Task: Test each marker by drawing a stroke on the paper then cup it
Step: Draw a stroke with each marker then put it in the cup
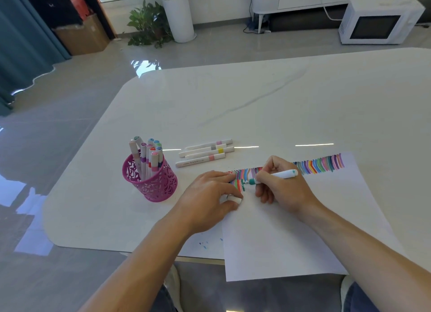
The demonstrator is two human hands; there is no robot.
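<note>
The right grip [279,190] is closed round a teal marker [283,174], pinching it low on the barrel with the tip down on the paper [291,241]. The paper lies at the near edge of the surface [256,101] and overhangs it. The marker's long axis runs nearly parallel to that near edge, with the tip pointing left and the tail end pointing right. The tip sits at the left end of a row of coloured strokes [321,164] along the far side of the sheet.

The left grip [210,195] rests on the sheet's left side, its fingers curled round a small white piece [234,198] that looks to be the cap. That piece lies just beside the tip, on the side nearer the person, so recapping seems to call for only a short move leftward along the marker's own axis.

The pink cup [158,185] stands further left, toward the near left corner. It holds a bunch of markers [147,153] upright. The left grip lies between it and the marker, and is the nearer of the two to the cup. Four loose markers [205,152] lie side by side beyond the paper, apparently not yet tested
</note>
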